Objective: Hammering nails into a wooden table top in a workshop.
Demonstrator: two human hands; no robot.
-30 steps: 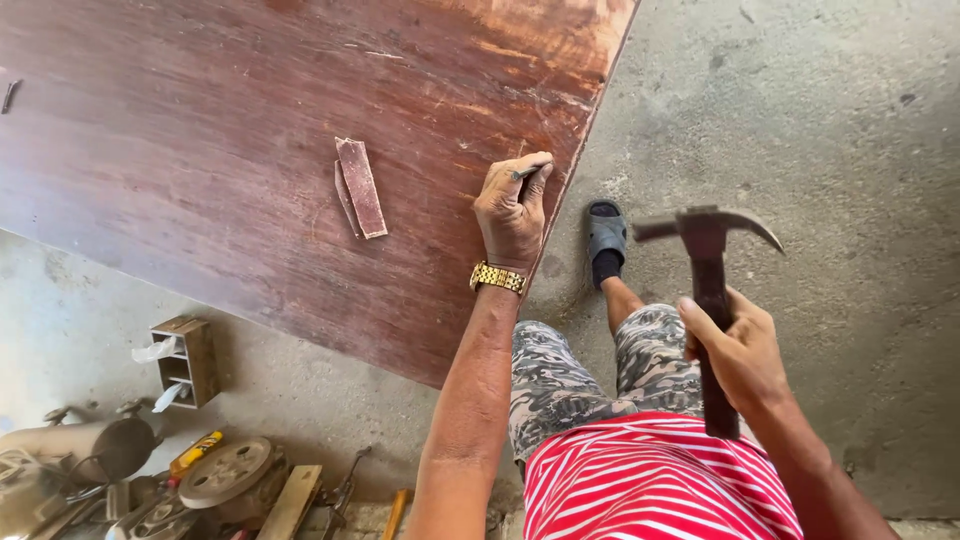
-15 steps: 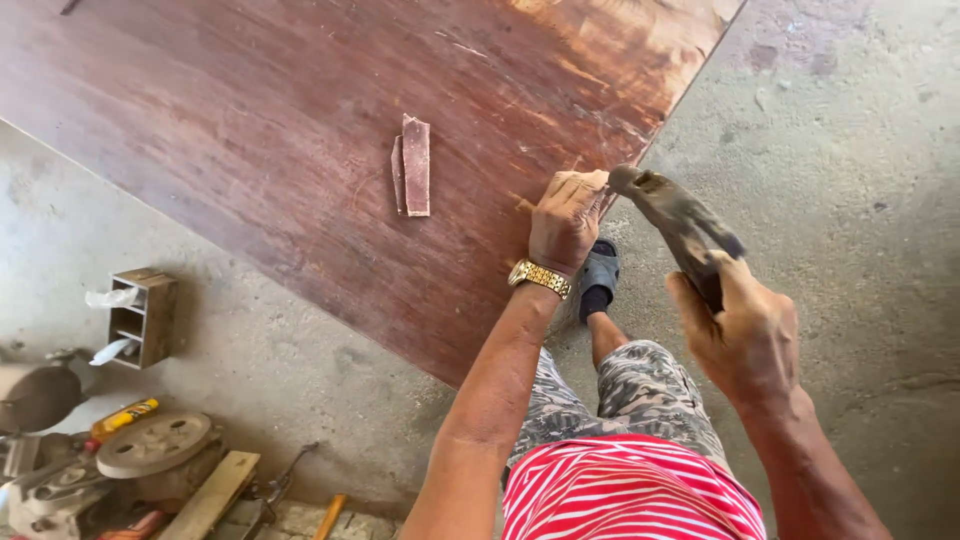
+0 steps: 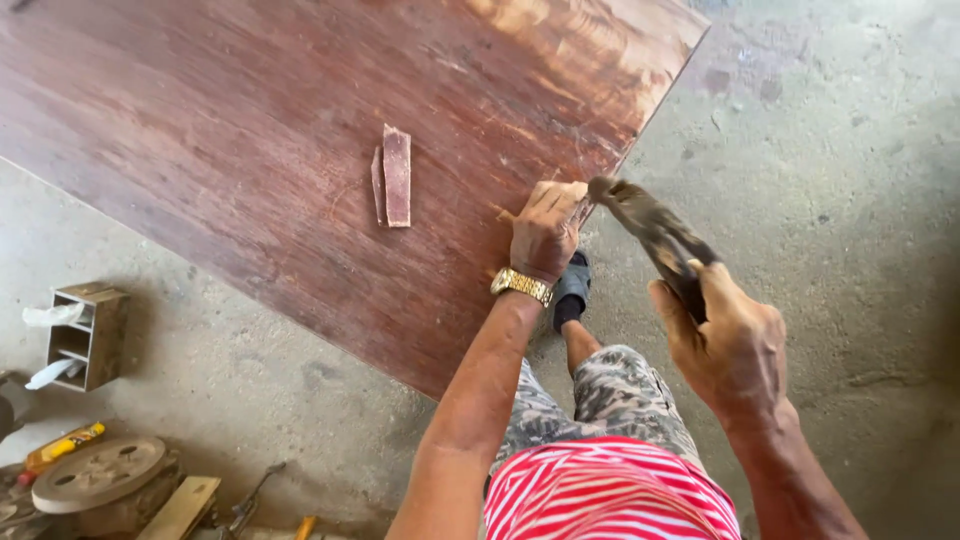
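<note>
A large reddish-brown plywood sheet [image 3: 300, 130] lies flat on the grey concrete floor [image 3: 850, 200], filling the upper left of the frame. The left hand [image 3: 545, 230], with a gold metal wristwatch [image 3: 521, 286] on its wrist, rests at the sheet's right edge near frame centre, fingers curled and pinched against the wood; whatever they pinch is too small to identify. The right hand [image 3: 725, 340], at right of centre, is closed around the handle of a dark, motion-blurred hammer [image 3: 650, 228]. The hammer head sits just beside the left fingertips at the sheet edge. Two narrow reddish wood offcuts [image 3: 393, 177] lie side by side on the sheet, left of the left hand. A foot in a grey slipper [image 3: 573, 285] rests on the floor below the sheet edge. At lower left stand a small wooden box [image 3: 92, 335] and a round wooden disc [image 3: 98, 472].
</note>
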